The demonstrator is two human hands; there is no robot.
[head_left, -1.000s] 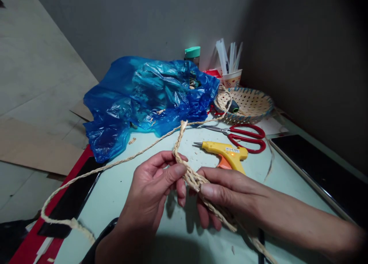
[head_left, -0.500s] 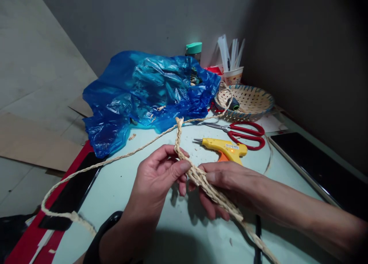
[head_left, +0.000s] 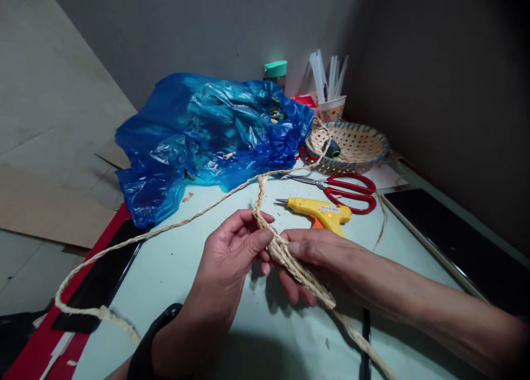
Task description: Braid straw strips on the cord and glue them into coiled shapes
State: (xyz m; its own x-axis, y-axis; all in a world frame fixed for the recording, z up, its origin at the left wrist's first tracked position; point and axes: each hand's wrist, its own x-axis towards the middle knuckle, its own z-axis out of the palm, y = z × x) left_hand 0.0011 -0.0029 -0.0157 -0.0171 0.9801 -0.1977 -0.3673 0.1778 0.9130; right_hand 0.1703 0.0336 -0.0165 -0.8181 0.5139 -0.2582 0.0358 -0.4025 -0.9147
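A pale braided straw cord (head_left: pixel 300 272), folded into several strands lying side by side, runs slantwise between my hands. My left hand (head_left: pixel 236 250) pinches it between thumb and fingers near its upper part, where a single braided end sticks up. Just below, my right hand (head_left: pixel 314 253) grips the bundled strands, thumb on top and fingers underneath. A loose tail of the cord trails off toward the bottom right. Beyond my right hand lies a yellow glue gun (head_left: pixel 318 211), with red-handled scissors (head_left: pixel 350 191) behind it.
A crumpled blue plastic bag (head_left: pixel 215 126) fills the table's back left. A long thin cord (head_left: pixel 165 229) crosses to the woven basket (head_left: pixel 360 142). Behind stand a paper cup (head_left: pixel 332 108) of glue sticks and a green-lidded bottle (head_left: pixel 275 70). Dark flat devices lie left and right (head_left: pixel 455 242).
My right hand has moved slightly left and up along the strands, closer to my left hand. The lower end of the bundle has shifted left. My left hand keeps its pinch.
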